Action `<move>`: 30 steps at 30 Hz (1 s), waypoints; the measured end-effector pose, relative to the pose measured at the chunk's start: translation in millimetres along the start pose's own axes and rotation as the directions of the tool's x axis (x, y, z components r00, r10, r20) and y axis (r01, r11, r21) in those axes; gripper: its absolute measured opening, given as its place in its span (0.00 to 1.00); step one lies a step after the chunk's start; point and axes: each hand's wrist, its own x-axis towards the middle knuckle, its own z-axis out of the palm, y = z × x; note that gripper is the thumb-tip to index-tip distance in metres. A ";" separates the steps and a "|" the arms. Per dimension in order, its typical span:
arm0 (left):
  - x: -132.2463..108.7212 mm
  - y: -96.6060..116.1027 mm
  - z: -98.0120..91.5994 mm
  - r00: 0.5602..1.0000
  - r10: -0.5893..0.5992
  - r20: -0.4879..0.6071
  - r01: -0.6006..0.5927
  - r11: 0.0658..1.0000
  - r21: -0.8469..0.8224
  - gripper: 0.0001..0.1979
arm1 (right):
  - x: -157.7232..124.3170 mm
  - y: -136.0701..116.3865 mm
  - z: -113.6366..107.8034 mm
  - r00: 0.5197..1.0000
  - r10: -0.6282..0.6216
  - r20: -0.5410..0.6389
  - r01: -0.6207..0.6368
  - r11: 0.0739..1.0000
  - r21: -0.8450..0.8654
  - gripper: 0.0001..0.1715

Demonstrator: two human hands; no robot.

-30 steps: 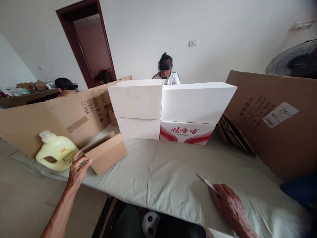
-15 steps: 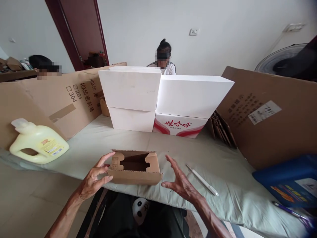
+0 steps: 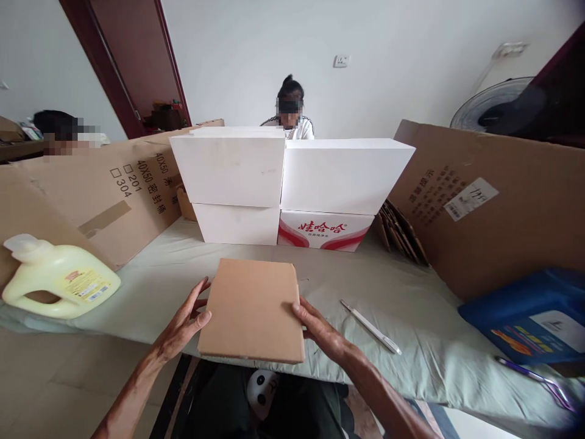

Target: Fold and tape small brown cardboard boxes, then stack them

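A small brown cardboard box (image 3: 253, 310) lies at the table's near edge with a broad, plain face toward me. My right hand (image 3: 322, 329) grips its right side, the thumb on the face and the fingers partly hidden behind the edge. At the left side of the box is my left hand (image 3: 183, 323), its fingers and thumb spread; the thumb tip is at the box's edge, and I cannot tell whether it touches. To the right of my right hand lies a white utility knife (image 3: 371, 327).
Stacked white boxes (image 3: 228, 171) stand at the back, with a person (image 3: 299, 127) behind them. Large cardboard panels (image 3: 512, 201) flank the table. A pale yellow jug (image 3: 64, 277) is at left, a blue container (image 3: 525, 317) at right, and a purple-handled tool (image 3: 534, 378) near it.
The box has been tipped so its open end no longer shows and a broad face does. My right hand has closed on its right side. The view has shifted slightly right.
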 end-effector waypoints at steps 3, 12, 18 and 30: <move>-8.1 10.3 -4.0 0.985 0.015 0.175 -0.038 0.991 0.130 0.66 | -6.0 -9.3 -17.8 0.974 0.176 0.144 -0.185 0.982 0.049 0.51; -2.1 20.4 15.3 0.997 0.013 0.070 -0.034 0.951 0.306 0.59 | 4.2 -5.9 -32.8 0.870 0.398 0.289 -0.435 0.897 0.074 0.50; 10.1 41.2 17.8 0.998 0.048 0.043 -0.058 0.958 0.281 0.66 | 13.5 10.2 -27.3 0.865 0.444 0.235 -0.482 0.864 0.142 0.42; 14.2 19.8 22.2 0.981 0.189 0.030 -0.190 0.941 0.281 0.63 | -20.4 16.4 -91.4 0.924 -0.047 -0.380 -0.203 0.781 -0.591 0.27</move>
